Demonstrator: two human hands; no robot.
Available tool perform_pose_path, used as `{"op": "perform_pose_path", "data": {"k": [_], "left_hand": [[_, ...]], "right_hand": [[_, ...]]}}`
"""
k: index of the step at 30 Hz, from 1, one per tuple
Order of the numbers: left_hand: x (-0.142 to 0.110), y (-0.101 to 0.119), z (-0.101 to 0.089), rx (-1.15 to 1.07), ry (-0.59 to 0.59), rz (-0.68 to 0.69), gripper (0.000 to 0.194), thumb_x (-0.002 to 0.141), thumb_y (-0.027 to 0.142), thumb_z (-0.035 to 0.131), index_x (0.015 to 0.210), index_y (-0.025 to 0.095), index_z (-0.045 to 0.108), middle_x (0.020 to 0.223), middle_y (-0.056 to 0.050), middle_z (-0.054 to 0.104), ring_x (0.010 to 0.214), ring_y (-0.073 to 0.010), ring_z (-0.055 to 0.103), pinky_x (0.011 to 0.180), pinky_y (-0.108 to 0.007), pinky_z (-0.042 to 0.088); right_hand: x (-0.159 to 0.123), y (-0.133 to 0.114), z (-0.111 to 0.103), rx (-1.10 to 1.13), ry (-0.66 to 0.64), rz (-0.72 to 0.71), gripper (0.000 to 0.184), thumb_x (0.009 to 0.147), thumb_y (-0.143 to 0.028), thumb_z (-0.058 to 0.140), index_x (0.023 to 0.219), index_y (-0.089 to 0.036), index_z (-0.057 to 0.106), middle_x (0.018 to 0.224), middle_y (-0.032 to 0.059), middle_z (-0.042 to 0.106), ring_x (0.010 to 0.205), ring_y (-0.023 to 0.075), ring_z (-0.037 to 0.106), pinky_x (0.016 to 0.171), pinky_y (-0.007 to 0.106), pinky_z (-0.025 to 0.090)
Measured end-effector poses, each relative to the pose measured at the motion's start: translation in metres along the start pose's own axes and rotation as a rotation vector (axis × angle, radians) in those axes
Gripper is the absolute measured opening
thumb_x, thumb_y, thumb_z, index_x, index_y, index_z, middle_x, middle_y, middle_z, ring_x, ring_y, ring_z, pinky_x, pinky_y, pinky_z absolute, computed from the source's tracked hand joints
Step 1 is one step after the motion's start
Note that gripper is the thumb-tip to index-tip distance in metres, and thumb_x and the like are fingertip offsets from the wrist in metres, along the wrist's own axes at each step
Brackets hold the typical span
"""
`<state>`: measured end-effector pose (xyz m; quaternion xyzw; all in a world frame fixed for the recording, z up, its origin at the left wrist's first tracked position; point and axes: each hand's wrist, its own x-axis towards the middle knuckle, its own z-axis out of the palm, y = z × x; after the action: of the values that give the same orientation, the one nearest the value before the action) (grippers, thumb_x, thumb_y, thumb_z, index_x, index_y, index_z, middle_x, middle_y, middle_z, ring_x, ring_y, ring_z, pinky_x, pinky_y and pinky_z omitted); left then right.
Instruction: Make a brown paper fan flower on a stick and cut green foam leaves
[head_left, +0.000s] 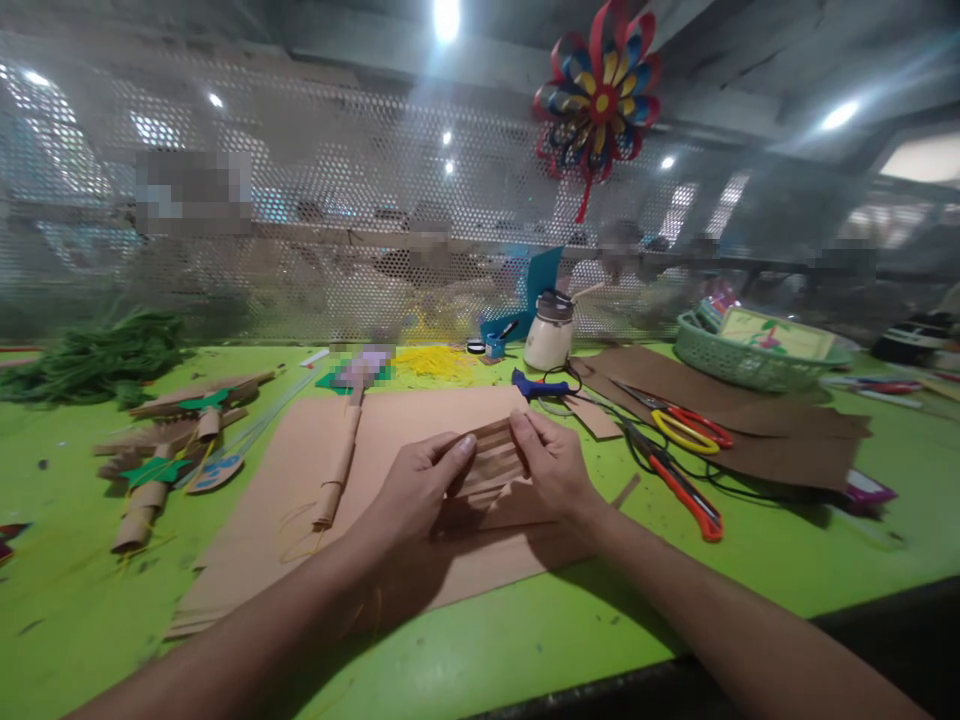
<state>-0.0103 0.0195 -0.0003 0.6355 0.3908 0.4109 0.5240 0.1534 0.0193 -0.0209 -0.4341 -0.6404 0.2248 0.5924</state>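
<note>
Between my two hands is a small piece of brown paper [496, 455] with stripes or folds across it. My left hand [429, 475] pinches its left edge, thumb on top. On the other side, my right hand [553, 462] grips the upper right edge between thumb and fingers. The piece is held just above a stack of large brown paper sheets [300, 450]. A rolled brown paper tube [341, 460] with a blurred lilac and green top lies on the sheets, left of my hands. A blue-handled glue gun [544, 385] rests beyond my right hand.
On the right lie an orange utility knife [686, 495], scissors [686, 428], dark brown paper [795, 440] and a green basket [750, 355]. Paper figures with green stars [154, 472] and green shreds [97, 355] are at left. A cream jar [549, 340] and yellow shreds [435, 365] stand behind.
</note>
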Motion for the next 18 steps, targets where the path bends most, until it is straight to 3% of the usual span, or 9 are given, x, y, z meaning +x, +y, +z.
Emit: {"op": "perform_pose_path", "data": {"k": [6,10,12,14,18], "left_hand": [[0.003,-0.005,-0.002,0.344,0.177,0.169,0.030,0.085,0.039,0.048,0.066,0.017,0.055,0.056,0.003,0.047,0.056,-0.0127,0.043,0.055,-0.024,0.034],[0.002,-0.005,-0.004,0.470,0.236,0.295,0.031,0.088,0.037,0.046,0.064,0.018,0.051,0.057,0.004,0.045,0.057,-0.0124,0.042,0.056,-0.024,0.033],[0.002,-0.005,-0.006,0.503,0.253,0.341,0.031,0.089,0.036,0.045,0.065,0.018,0.051,0.059,0.003,0.046,0.058,-0.0124,0.043,0.057,-0.024,0.034],[0.003,-0.004,-0.009,0.527,0.265,0.384,0.029,0.090,0.036,0.044,0.068,0.018,0.052,0.062,0.003,0.049,0.060,-0.0128,0.046,0.059,-0.024,0.035],[0.006,-0.005,-0.014,0.572,0.290,0.432,0.027,0.089,0.036,0.044,0.072,0.018,0.056,0.065,0.002,0.054,0.062,-0.0135,0.049,0.061,-0.024,0.037]], "right_hand": [[0.004,-0.006,-0.002,0.096,-0.029,0.071,0.036,0.090,-0.045,0.044,0.064,-0.019,0.047,0.057,-0.0051,0.040,0.053,0.0105,0.040,0.050,0.022,0.035],[0.013,-0.011,-0.026,-0.005,-0.029,0.078,0.036,0.091,-0.046,0.041,0.078,-0.017,0.058,0.059,-0.0023,0.051,0.058,0.0129,0.050,0.059,0.025,0.042],[0.014,-0.008,-0.052,-0.221,-0.063,0.095,0.036,0.089,-0.046,0.043,0.083,-0.016,0.063,0.064,0.0007,0.059,0.063,0.0149,0.056,0.063,0.026,0.044],[0.012,-0.001,-0.087,-0.576,-0.143,0.128,0.039,0.089,-0.046,0.040,0.084,-0.017,0.065,0.072,0.0032,0.065,0.066,0.0164,0.060,0.064,0.027,0.044],[0.004,0.017,-0.169,-0.818,-0.178,0.222,0.033,0.080,-0.042,0.050,0.071,-0.016,0.068,0.067,0.0061,0.067,0.064,0.0213,0.059,0.060,0.030,0.040]]}}
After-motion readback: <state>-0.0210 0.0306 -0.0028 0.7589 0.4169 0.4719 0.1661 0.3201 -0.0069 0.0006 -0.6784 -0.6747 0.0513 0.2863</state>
